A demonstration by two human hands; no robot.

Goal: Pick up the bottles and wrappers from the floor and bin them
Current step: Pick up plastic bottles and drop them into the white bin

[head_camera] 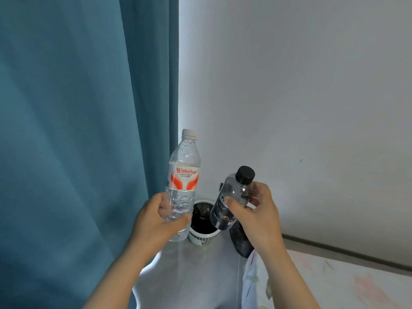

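My left hand [156, 221] grips the lower half of a clear water bottle [184, 175] with a white cap and a red and white label, held upright. My right hand [256, 210] grips a clear bottle with a black cap [234, 197] and a dark label, tilted with its cap up and to the right. Both bottles hang above a white bin [201, 238] with a black liner, which stands on the floor in the corner. The bases of both bottles cover part of the bin's mouth.
A blue curtain [78, 130] fills the left side. A pale wall [301, 97] stands behind the bin. A dark bag [239, 241] lies on the floor to the right of the bin. A bed with pale patterned bedding [323, 284] is at the lower right.
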